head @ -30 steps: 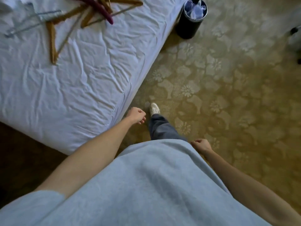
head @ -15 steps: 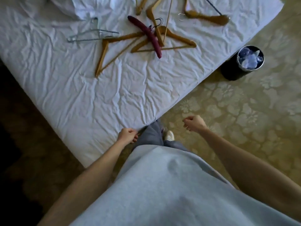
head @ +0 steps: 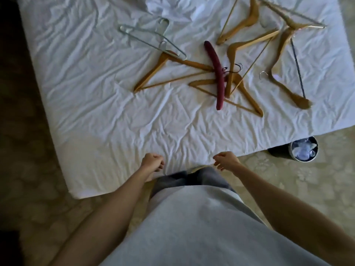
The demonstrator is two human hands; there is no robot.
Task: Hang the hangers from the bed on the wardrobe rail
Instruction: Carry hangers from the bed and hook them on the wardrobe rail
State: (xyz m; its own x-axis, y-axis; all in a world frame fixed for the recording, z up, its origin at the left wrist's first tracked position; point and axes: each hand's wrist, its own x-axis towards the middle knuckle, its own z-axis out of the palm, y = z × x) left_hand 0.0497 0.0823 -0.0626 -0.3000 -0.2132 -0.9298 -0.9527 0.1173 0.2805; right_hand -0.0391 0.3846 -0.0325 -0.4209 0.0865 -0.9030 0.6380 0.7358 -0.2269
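Note:
Several hangers lie scattered on the bed (head: 96, 116), which has a wrinkled white sheet. A padded maroon hanger (head: 216, 73) crosses a pile of wooden hangers (head: 233, 54). One wooden hanger (head: 153, 72) lies to its left, another (head: 282, 73) with a dark bar to its right. Pale wire hangers (head: 151, 38) lie at the back left. My left hand (head: 152, 162) and my right hand (head: 226, 160) hover over the bed's near edge, fingers loosely curled, holding nothing. The wardrobe rail is out of view.
A black waste bin (head: 301, 148) with crumpled paper stands on the patterned carpet (head: 307, 189) by the bed's right corner. A bunched white cloth (head: 165, 6) lies at the back of the bed. Dark floor runs along the bed's left side.
The view has swung from the carpet onto the bed, bringing all the hangers into sight. Both hands have risen from my sides to the bed's near edge.

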